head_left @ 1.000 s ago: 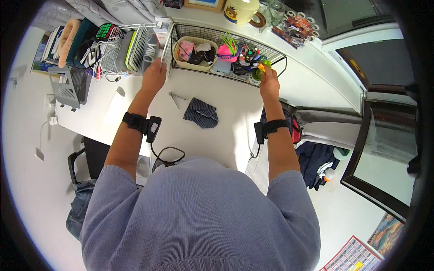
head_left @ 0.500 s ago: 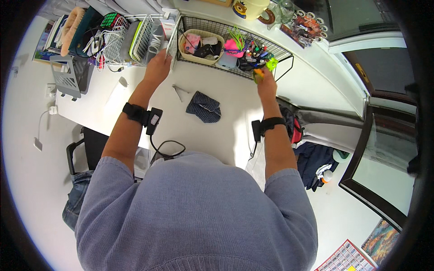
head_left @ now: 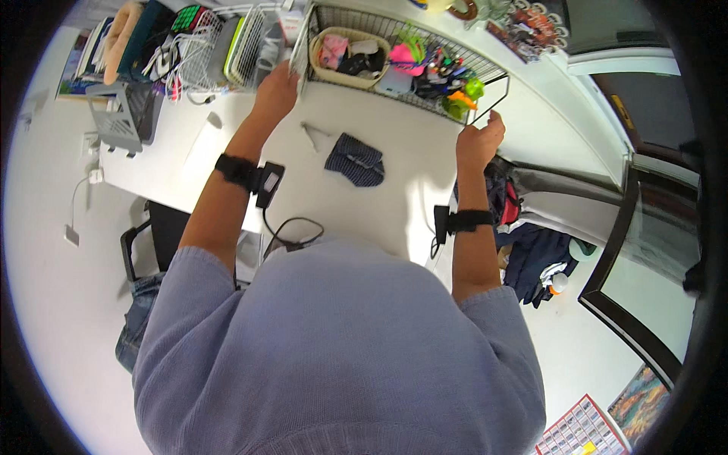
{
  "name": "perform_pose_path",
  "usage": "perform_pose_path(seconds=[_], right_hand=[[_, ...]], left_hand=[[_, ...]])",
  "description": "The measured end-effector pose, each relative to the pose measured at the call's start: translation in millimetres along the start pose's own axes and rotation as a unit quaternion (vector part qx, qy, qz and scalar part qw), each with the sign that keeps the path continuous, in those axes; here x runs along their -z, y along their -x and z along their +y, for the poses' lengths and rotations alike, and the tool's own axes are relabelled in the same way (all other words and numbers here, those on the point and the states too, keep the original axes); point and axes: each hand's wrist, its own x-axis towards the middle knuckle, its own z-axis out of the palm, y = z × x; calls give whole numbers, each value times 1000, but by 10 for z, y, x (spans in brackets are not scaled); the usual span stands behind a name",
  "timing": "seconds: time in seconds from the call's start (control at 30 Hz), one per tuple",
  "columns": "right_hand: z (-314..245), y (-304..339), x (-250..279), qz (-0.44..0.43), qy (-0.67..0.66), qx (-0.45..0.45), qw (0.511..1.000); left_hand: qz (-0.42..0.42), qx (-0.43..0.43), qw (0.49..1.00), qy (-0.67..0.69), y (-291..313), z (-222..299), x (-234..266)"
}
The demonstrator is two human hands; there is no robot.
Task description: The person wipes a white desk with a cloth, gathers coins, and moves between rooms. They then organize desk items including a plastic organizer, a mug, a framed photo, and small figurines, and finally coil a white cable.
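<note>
My left hand is at the left end of a long black wire basket, its fingers closed around the edge there; its fingertips are partly hidden. At the basket's right front corner is my right hand, fingers apart and nothing visible in them, close to the wire handle. Inside the basket stand a cream oval bin with small items, a pink object, pens and markers, and green and orange toys. A dark striped folded cloth lies on the white table, beside a thin metal tool.
White wire racks with cables stand left of the basket, near a grey laptop stand. Behind is a ledge with a tray of ring-shaped items. A dark-framed open window is at the right. Clothes lie below.
My right hand has let go of the green and orange toy, now lying in the basket, and moved outward to the corner. My left hand stays at the basket's left end. The view has shifted.
</note>
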Motion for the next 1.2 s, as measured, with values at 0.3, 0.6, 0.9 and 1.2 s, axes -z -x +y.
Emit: perform_pose_path(seconds=[0.3,0.6,0.9,1.2], right_hand=[[-987,1477,-418,-352,-73,308,881],[-548,1061,-813,-229,19,147,962],[-1752,1697,-1192,-306,-57,325,893],[-2282,1622,-1268,-315,-47,360,877]], left_hand=[[-23,76,995,-58,419,176,106],[-246,-163,927,-232,976,-137,-272],[-157,166,972,-54,1658,-851,525],[-80,84,986,120,1306,-535,644]])
